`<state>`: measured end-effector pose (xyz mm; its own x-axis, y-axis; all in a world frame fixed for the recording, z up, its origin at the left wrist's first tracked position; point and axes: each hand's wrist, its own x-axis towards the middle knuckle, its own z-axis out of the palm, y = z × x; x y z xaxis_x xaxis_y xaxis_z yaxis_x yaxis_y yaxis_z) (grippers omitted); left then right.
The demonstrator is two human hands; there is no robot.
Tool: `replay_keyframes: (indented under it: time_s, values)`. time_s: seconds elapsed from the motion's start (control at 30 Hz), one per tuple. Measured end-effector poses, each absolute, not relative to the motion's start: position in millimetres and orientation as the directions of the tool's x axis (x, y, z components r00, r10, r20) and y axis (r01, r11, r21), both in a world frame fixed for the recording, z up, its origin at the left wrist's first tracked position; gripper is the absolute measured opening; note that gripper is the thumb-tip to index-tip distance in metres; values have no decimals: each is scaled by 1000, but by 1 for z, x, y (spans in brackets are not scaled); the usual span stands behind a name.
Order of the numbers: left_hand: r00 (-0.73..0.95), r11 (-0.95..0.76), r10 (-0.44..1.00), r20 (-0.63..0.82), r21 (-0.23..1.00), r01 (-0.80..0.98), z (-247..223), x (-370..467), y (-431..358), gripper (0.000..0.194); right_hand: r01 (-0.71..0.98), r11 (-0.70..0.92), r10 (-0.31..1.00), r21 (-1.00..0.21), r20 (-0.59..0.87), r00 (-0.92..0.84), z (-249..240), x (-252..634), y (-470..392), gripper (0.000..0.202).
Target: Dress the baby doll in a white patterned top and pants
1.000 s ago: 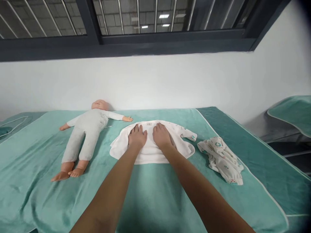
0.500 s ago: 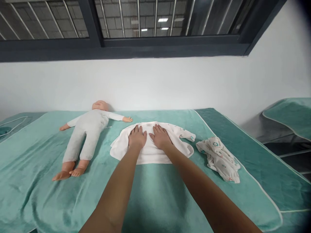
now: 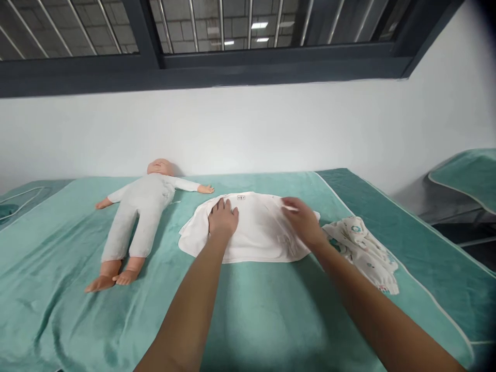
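Note:
A small white baby shirt (image 3: 256, 227) lies spread on the green bed cover, its neck label facing the wall. My left hand (image 3: 223, 217) rests flat on the left part of the shirt, fingers apart. Over the shirt's right side is my right hand (image 3: 304, 219), slightly blurred, its fingers pinched on a bit of white cloth that looks like the shirt's edge. The right sleeve is mostly hidden behind this hand. Beside my right forearm lies a crumpled pair of white printed baby pants (image 3: 366, 256).
A baby doll (image 3: 141, 206) in a white body lies on its back at the left, one arm reaching toward the shirt. The green cover (image 3: 251, 315) spreads over the bed. Behind it stand a white wall (image 3: 271, 134) and a barred window (image 3: 232, 26).
My right hand has shifted right from the shirt's middle and closed its fingers at the right side. The right front of the shirt lies more spread out. My left hand stays put.

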<state>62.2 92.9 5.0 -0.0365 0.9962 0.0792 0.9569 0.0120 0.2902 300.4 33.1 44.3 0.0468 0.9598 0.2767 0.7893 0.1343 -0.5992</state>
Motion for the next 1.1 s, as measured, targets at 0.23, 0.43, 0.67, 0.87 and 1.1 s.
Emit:
replay_keyframes:
  time_s: [0.23,0.43,0.67,0.87,1.1]
  values:
    - [-37,8,995,97,282,959,6,63,94,60,906,-344,913,-246,138,384,41,371,44,51]
    - [-42,9,993,106,291,957,3,63,94,60,811,-248,851,-529,282,444,34,383,57,39]
    - [-42,9,993,109,290,957,4,63,94,59,843,16,688,-538,618,381,18,377,63,35]
    - [-44,4,991,127,297,955,3,63,95,58,829,288,787,-479,611,80,32,312,56,33]
    - [-16,-39,983,183,295,955,1,61,92,54,856,338,923,-390,314,-221,24,212,76,52]
